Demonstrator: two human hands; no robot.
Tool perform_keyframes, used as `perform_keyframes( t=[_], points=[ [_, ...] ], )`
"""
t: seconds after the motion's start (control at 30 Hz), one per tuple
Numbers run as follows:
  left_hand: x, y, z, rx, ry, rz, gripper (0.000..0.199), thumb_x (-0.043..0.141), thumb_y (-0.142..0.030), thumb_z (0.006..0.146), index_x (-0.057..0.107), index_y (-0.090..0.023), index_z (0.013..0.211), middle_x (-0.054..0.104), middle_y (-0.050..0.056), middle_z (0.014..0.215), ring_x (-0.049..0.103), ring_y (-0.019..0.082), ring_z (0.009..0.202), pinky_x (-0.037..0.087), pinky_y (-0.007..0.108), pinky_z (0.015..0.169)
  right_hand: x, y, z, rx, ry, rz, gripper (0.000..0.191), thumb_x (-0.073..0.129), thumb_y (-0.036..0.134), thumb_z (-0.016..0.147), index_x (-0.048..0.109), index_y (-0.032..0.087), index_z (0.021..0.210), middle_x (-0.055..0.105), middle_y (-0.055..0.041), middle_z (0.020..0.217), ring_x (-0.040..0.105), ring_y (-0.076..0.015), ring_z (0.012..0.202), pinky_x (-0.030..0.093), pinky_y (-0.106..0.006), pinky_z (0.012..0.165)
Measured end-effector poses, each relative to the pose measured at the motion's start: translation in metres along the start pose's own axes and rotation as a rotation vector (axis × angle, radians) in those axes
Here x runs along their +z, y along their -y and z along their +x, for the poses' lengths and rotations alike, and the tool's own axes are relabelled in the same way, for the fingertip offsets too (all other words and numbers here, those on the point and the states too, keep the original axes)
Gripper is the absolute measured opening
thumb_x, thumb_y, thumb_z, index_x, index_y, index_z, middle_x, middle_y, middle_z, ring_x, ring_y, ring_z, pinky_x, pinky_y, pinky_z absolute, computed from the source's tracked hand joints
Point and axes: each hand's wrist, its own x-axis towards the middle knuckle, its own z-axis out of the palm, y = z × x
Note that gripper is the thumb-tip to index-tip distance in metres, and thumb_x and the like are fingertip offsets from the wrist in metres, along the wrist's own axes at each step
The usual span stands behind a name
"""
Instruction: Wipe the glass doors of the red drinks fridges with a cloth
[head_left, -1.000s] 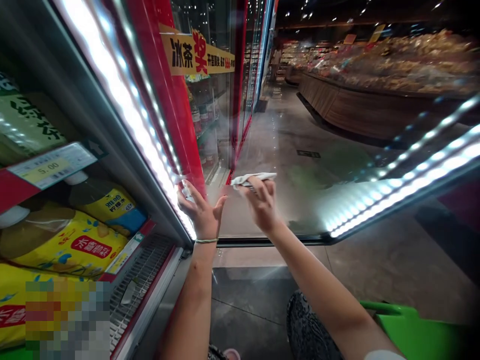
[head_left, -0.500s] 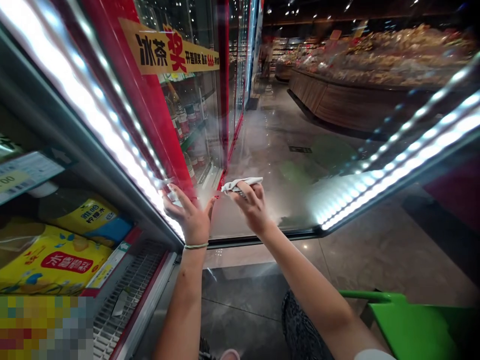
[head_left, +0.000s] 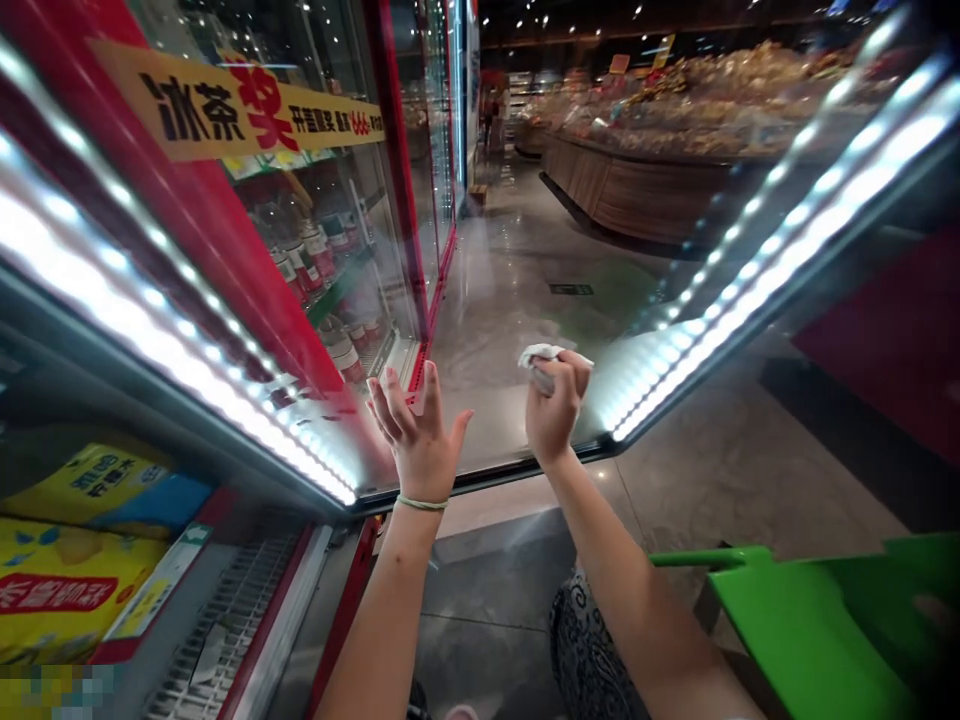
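My right hand [head_left: 556, 405] is closed around a crumpled white cloth [head_left: 538, 353] near the lower right part of a glass door [head_left: 487, 420]. To its left is my left hand [head_left: 421, 430], fingers spread and nothing in them, with a thin band at the wrist. I cannot tell whether its palm or fingers touch the glass. Bright LED strips [head_left: 247, 420] run down both sides of the door to its dark bottom edge [head_left: 487, 483]. The pane looks slightly hazy in places.
On the left, yellow drink packs [head_left: 67, 590] lie on a fridge shelf above a white wire rack [head_left: 217, 620]. Behind the glass stands a red-framed cooler [head_left: 289, 300] with bottles. A green plastic piece [head_left: 810, 620] is at lower right. A wood-sided display [head_left: 637, 190] stands farther off.
My right hand has moved right across the glass with the cloth. My left hand has come off the left LED strip and its fingers are spread wider. The view has shifted right.
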Motion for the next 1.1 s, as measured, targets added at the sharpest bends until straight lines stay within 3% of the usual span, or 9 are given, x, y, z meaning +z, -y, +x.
perform_keyframes(
  t=[0.07, 0.2, 0.37, 0.5, 0.6, 0.67, 0.8, 0.97, 1.1],
  points=[
    [0.008, -0.011, -0.003, 0.044, 0.003, -0.003, 0.103, 0.082, -0.047, 0.088, 0.024, -0.030, 0.171, 0.016, 0.022, 0.177, 0.013, 0.049, 0.165, 0.025, 0.073, 0.128, -0.005, -0.005, 0.003, 0.059, -0.044, 0.015, 0.013, 0.057, 0.018, 0.103, 0.067, 0.027, 0.105, 0.063, -0.0083, 0.114, 0.061, -0.0229, 0.113, 0.054, -0.043, 0.101],
    [0.021, -0.033, -0.007, 0.104, -0.008, -0.004, 0.100, 0.075, -0.052, 0.093, 0.017, -0.031, 0.172, 0.012, 0.021, 0.179, 0.005, 0.048, 0.166, 0.016, 0.075, 0.129, -0.007, -0.012, 0.004, -0.035, 0.094, 0.031, 0.019, 0.058, 0.013, 0.101, 0.069, 0.028, 0.106, 0.066, -0.0077, 0.117, 0.063, -0.0217, 0.111, 0.053, -0.042, 0.102],
    [0.034, -0.053, -0.009, 0.126, 0.022, -0.024, 0.112, 0.083, -0.043, 0.089, 0.009, -0.032, 0.172, 0.004, 0.020, 0.180, 0.003, 0.050, 0.165, 0.012, 0.076, 0.129, -0.019, -0.035, 0.010, 0.230, -0.163, -0.009, 0.008, 0.061, 0.021, 0.100, 0.067, 0.024, 0.105, 0.061, -0.0074, 0.114, 0.062, -0.0217, 0.115, 0.054, -0.043, 0.102],
    [0.044, -0.068, -0.010, 0.159, 0.015, -0.040, 0.106, 0.077, -0.045, 0.094, 0.007, -0.031, 0.173, -0.004, 0.018, 0.181, -0.003, 0.048, 0.166, 0.012, 0.075, 0.129, -0.026, -0.040, 0.013, 0.126, 0.012, 0.068, 0.010, 0.062, 0.020, 0.102, 0.070, 0.025, 0.103, 0.064, -0.0064, 0.114, 0.064, -0.0203, 0.115, 0.055, -0.041, 0.103],
    [0.051, -0.080, -0.008, 0.175, 0.032, -0.061, 0.107, 0.077, -0.042, 0.093, 0.005, -0.031, 0.172, -0.008, 0.018, 0.181, -0.009, 0.048, 0.165, 0.008, 0.078, 0.128, -0.031, -0.046, 0.016, 0.247, -0.090, 0.070, 0.008, 0.066, 0.020, 0.099, 0.071, 0.025, 0.104, 0.063, -0.0049, 0.114, 0.065, -0.0192, 0.113, 0.056, -0.040, 0.103],
    [0.056, -0.086, -0.007, 0.192, 0.043, -0.081, 0.109, 0.079, -0.039, 0.093, 0.005, -0.032, 0.172, -0.007, 0.018, 0.181, -0.012, 0.048, 0.164, 0.004, 0.080, 0.126, -0.035, -0.054, 0.018, 0.335, -0.190, 0.023, 0.007, 0.068, 0.022, 0.099, 0.071, 0.024, 0.105, 0.062, -0.0050, 0.115, 0.065, -0.0192, 0.114, 0.056, -0.040, 0.102],
    [0.066, -0.094, -0.010, 0.266, 0.051, -0.102, 0.102, 0.074, -0.036, 0.096, 0.006, -0.029, 0.172, 0.000, 0.019, 0.181, -0.011, 0.045, 0.165, -0.002, 0.078, 0.127, -0.042, -0.072, 0.014, 0.249, -0.074, 0.024, 0.007, 0.066, 0.024, 0.101, 0.074, 0.026, 0.102, 0.066, -0.0057, 0.116, 0.067, -0.0196, 0.117, 0.056, -0.041, 0.104],
    [0.071, -0.096, -0.015, 0.293, 0.094, -0.111, 0.105, 0.077, -0.034, 0.094, 0.007, -0.029, 0.172, 0.009, 0.021, 0.180, -0.010, 0.045, 0.164, -0.004, 0.078, 0.126, -0.052, -0.084, 0.011, 0.421, -0.228, -0.036, 0.009, 0.069, 0.030, 0.099, 0.074, 0.022, 0.099, 0.066, -0.0066, 0.118, 0.067, -0.0213, 0.118, 0.057, -0.044, 0.105],
    [0.069, -0.100, -0.017, 0.306, 0.099, -0.103, 0.102, 0.074, -0.032, 0.096, 0.007, -0.027, 0.172, 0.010, 0.023, 0.179, -0.010, 0.044, 0.164, -0.005, 0.079, 0.126, -0.055, -0.081, 0.011, 0.289, -0.103, -0.036, 0.013, 0.064, 0.026, 0.102, 0.077, 0.026, 0.107, 0.070, -0.0078, 0.122, 0.068, -0.0220, 0.125, 0.056, -0.044, 0.110]
  ],
)
